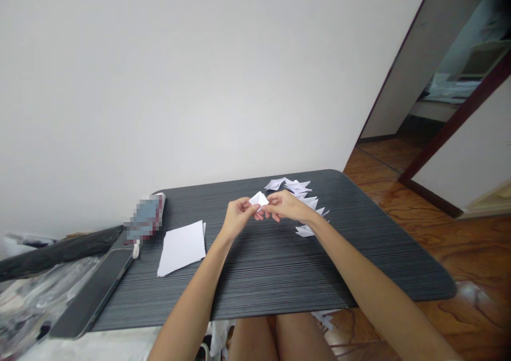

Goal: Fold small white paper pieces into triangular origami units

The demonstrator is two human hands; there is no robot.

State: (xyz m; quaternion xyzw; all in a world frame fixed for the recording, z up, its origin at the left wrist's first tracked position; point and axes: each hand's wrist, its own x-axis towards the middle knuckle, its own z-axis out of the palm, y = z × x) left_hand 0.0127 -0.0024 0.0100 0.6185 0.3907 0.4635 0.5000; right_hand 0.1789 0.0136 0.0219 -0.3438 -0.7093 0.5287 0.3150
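A small piece of folded white paper (pixel 259 198) is held up above the dark table, between both hands. My left hand (pixel 240 214) grips its left side, the thumb lying across the front. From the right, my right hand (pixel 285 205) pinches the paper's lower right edge with thumb and fingers. Several finished-looking folded paper shapes (pixel 305 230) with pointed ends lie in a curved row beyond and beside my right forearm, which partly hides them. A stack of square white paper sheets (pixel 182 248) rests on the table left of my left forearm.
The dark, wood-grained table (pixel 279 281) has rounded corners and meets a white wall (pixel 239 84). At its left lie a long black flat object (pixel 93 292) and a blurred-out item (pixel 144 220). Plastic-wrapped things (pixel 51 292) are heaped beyond the left edge; a doorway stands at right.
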